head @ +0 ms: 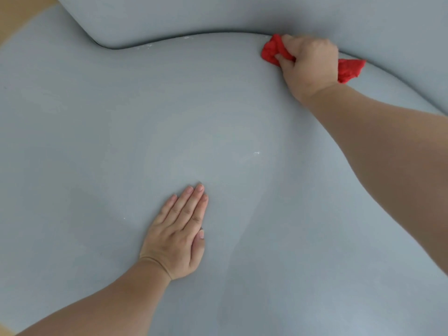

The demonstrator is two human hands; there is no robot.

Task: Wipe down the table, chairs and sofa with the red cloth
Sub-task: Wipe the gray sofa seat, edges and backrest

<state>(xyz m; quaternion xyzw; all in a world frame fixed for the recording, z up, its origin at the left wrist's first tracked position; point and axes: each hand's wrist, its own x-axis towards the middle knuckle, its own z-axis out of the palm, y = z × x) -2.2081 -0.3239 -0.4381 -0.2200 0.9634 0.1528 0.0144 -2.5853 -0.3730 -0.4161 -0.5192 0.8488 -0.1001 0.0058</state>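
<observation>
A strip of tan floor [14, 18] shows at the upper left corner. The sofa [97, 129] fills nearly the whole view: smooth, matte grey-blue upholstery, its seat a broad rounded cushion meeting the backrest along a dark curved seam dotted with pale specks. The left hand [177, 236] lies flat on the seat, fingers straight and together, palm down. To the far right, the right hand [310, 64] clenches the red cloth [274, 50], a soft crumpled wad bunched in its fist, pressed at the seam, with a loose end sticking out behind the wrist.
</observation>
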